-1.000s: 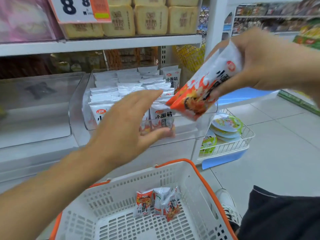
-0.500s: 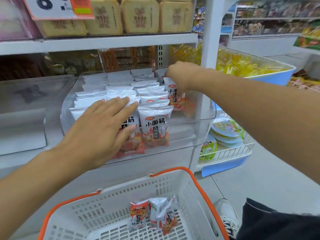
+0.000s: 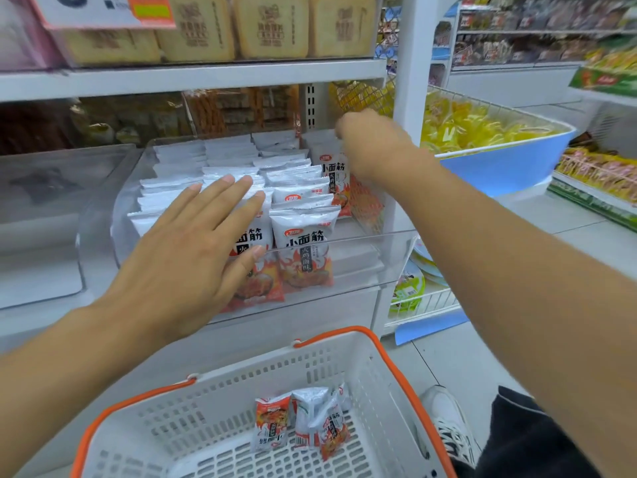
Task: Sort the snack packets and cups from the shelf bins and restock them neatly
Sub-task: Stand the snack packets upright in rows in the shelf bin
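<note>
Left hand [image 3: 186, 257] lies flat, fingers straight, pressing the near rows of snack packets [image 3: 303, 246] in the clear bin [image 3: 386, 236]; right hand [image 3: 372, 146] curls over the far-right packet [image 3: 332, 177], grip hidden. Best to brace the rows and seat that packet upright, flush with the rest.

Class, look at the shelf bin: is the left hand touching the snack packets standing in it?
Touching. The head view shows the left hand lying flat with straight fingers on the packet rows in the clear bin.
</note>
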`<action>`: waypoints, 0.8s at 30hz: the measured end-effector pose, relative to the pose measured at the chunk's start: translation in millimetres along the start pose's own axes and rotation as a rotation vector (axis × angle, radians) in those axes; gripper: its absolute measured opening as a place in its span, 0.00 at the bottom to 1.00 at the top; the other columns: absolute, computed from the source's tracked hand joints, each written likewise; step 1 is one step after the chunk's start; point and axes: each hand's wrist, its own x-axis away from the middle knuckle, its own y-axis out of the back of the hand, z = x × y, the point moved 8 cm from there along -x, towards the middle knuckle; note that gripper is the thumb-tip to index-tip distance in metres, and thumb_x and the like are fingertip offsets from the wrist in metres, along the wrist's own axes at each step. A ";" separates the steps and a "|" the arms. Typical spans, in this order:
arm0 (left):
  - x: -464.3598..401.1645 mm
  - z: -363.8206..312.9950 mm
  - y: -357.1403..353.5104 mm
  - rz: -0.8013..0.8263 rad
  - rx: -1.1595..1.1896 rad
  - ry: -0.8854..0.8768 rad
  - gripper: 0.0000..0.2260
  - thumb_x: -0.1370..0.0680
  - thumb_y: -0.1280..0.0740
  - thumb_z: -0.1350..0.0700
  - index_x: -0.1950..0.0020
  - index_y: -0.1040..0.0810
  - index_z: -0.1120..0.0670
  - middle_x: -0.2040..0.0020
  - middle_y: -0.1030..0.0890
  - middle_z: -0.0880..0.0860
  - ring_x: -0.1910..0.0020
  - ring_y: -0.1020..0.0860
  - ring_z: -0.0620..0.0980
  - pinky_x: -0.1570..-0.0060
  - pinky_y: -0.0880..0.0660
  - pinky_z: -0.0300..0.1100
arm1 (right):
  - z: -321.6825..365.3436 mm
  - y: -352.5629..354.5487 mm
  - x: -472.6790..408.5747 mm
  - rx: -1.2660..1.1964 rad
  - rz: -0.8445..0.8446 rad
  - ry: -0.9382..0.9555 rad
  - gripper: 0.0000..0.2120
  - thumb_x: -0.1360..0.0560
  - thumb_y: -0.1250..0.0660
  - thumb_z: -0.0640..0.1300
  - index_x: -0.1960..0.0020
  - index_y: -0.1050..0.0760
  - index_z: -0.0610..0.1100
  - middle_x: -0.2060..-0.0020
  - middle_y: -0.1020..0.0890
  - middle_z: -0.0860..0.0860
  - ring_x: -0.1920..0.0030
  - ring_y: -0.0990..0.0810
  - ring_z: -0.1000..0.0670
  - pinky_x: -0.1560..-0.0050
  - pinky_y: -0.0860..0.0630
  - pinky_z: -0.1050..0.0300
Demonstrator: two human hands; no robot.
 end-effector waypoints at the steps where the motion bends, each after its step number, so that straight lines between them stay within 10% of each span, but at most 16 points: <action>1: 3.2 -3.1 6.1 -0.055 0.018 -0.014 0.27 0.19 0.45 0.43 0.24 0.33 0.57 0.23 0.34 0.57 0.24 0.38 0.56 0.23 0.47 0.50 | -4.5 8.8 13.7 -0.074 0.017 -0.019 0.11 0.27 0.33 0.31 0.46 0.23 0.39 0.48 0.22 0.44 0.51 0.22 0.39 0.50 0.23 0.48; 7: 43.9 -54.8 16.4 -0.268 0.145 -0.250 0.09 0.22 0.33 0.54 0.47 0.18 0.58 0.48 0.18 0.56 0.49 0.21 0.59 0.50 0.25 0.53 | -12.0 -24.2 170.2 -0.782 0.533 -0.161 0.09 0.31 0.22 0.34 0.53 0.17 0.40 0.63 0.15 0.40 0.68 0.17 0.52 0.68 0.20 0.61; 11: 110.6 -84.8 -136.7 0.836 0.160 -0.164 0.19 0.20 0.38 0.41 0.33 0.27 0.50 0.38 0.24 0.52 0.39 0.25 0.56 0.42 0.27 0.50 | 43.4 -188.3 227.9 -0.596 1.104 -0.124 0.27 0.31 0.21 0.41 0.34 0.25 0.42 0.40 0.19 0.39 0.48 0.17 0.44 0.47 0.18 0.51; 16: 226.5 -109.3 -251.7 1.362 0.448 0.353 0.34 0.24 0.38 0.31 0.29 0.29 0.56 0.31 0.27 0.55 0.34 0.27 0.55 0.37 0.30 0.47 | 67.5 -348.0 285.4 -0.362 1.021 -0.037 0.52 0.32 0.20 0.52 0.19 0.49 0.50 0.23 0.42 0.45 0.26 0.36 0.40 0.30 0.32 0.48; 20: 275.3 -156.0 -297.3 1.369 0.726 0.591 0.33 0.31 0.34 0.27 0.48 0.26 0.56 0.46 0.24 0.54 0.51 0.26 0.53 0.57 0.28 0.43 | 69.2 -384.1 292.7 -0.446 0.888 -0.081 0.41 0.33 0.20 0.51 0.26 0.38 0.54 0.38 0.33 0.43 0.43 0.23 0.38 0.43 0.24 0.47; 24: 312.7 -205.4 -328.9 1.478 0.903 0.717 0.36 0.35 0.26 0.30 0.41 0.22 0.57 0.44 0.20 0.54 0.50 0.20 0.52 0.53 0.18 0.47 | 79.3 -400.9 302.0 -0.398 0.951 -0.058 0.30 0.31 0.22 0.45 0.33 0.30 0.45 0.42 0.26 0.46 0.50 0.26 0.47 0.52 0.28 0.56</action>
